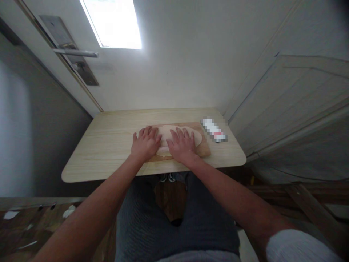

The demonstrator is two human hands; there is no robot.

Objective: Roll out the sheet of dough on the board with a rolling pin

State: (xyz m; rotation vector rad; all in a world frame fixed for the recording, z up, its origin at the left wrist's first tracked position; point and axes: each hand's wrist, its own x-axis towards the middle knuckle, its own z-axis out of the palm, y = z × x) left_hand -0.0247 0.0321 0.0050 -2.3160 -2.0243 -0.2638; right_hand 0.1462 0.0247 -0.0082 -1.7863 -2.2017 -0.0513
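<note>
— While you have the head view up, where are the hands?
— I see both palm-down on the dough (165, 132), fingers spread and flat, gripping nothing. The left hand (145, 142) covers its left end. The right hand (182, 145) lies over its middle, thumbs close together, though I cannot tell whether they touch.
— And the dough itself?
— It is a pale, flattened oval on a wooden board (204, 149), its right end bare beyond the right fingertips. The board lies on the light wooden table (109, 142), near the front edge and right of centre.
— Anything beside it?
— A small white and red object (214, 130), too blurred for me to name, lies on the table just beside the board's far right corner. Behind the table I see a white door (177, 72) with a metal handle (76, 53) at the upper left and a bright pane (113, 22) beside it. Under the near table edge, grey cloth (147, 218) covers the person's lap.
</note>
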